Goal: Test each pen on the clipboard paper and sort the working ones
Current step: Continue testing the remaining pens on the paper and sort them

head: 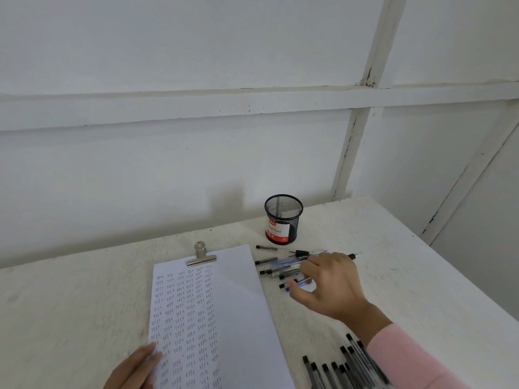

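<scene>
A white sheet (241, 299) covered with several columns of small pen marks lies under a metal clip (201, 255) on the clipboard. My left hand (134, 369) rests flat on the sheet's lower left corner. To the right of the paper lies a loose pile of black and blue pens (280, 268). My right hand (328, 284) reaches over that pile, thumb and fingers curling around a blue pen (303, 283) at the pile's near edge. A second group of black-capped pens (342, 369) lies at the bottom right, beside my pink sleeve.
A black mesh pen cup (283, 219) with a red and white label stands behind the pile, near the wall. The white table (407, 276) ends at a slanting edge on the right. A white panelled wall rises close behind.
</scene>
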